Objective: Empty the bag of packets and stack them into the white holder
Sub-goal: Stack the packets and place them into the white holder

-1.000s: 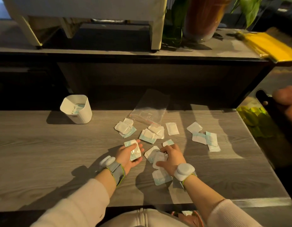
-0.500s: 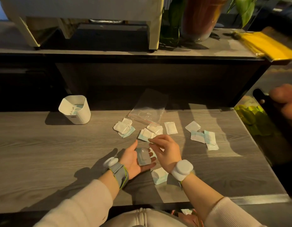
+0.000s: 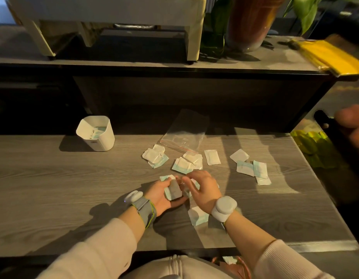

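Note:
My left hand lies palm up near the table's front and grips a small stack of white-and-teal packets. My right hand hovers just right of that stack, fingers curled over packets lying beneath it. Whether it grips one I cannot tell. More packets lie scattered on the table: a pile at centre, another pile, a single one, a group to the right, and one under my right wrist. The clear plastic bag lies flat behind them. The white holder stands at back left with a few packets inside.
The grey wooden table ends at a dark drop behind the holder. A higher shelf carries a plant pot and a yellow bag. Another person's hand with a dark object is at the right edge.
My left hand closed its thumb over the stack in its palm. My right hand moved in from above and now touches the stack's right side.

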Action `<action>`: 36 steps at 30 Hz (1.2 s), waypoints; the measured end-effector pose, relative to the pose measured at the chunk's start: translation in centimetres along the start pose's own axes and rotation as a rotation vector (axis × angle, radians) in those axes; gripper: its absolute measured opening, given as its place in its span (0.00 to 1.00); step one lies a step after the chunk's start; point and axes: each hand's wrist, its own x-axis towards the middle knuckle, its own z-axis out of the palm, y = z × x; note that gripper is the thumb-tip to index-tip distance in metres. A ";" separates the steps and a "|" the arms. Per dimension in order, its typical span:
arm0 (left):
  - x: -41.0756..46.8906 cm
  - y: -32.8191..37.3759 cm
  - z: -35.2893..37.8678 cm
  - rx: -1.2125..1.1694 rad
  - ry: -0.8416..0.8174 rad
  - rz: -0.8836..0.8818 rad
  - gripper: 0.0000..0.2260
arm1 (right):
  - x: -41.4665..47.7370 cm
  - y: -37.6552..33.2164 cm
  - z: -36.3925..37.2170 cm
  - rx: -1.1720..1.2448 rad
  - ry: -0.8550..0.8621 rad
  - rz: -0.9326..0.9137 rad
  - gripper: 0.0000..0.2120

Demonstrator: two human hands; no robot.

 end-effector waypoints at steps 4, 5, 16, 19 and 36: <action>0.2 0.5 -0.8 -0.016 0.024 0.043 0.09 | 1.5 2.2 0.2 -0.196 -0.171 0.111 0.13; 0.1 0.5 -0.9 -0.015 0.030 0.049 0.09 | 1.7 2.5 0.3 -0.246 -0.235 0.106 0.16; -0.2 0.7 -1.9 -0.081 0.054 0.040 0.19 | 2.7 2.4 0.8 -0.554 -0.401 0.146 0.21; 0.1 0.8 -2.1 -0.078 0.070 0.061 0.21 | 2.8 1.7 0.2 -0.310 -0.269 0.191 0.10; 0.1 -0.3 -0.3 0.125 -0.045 0.122 0.16 | 2.4 -1.4 0.8 0.634 -0.166 0.618 0.12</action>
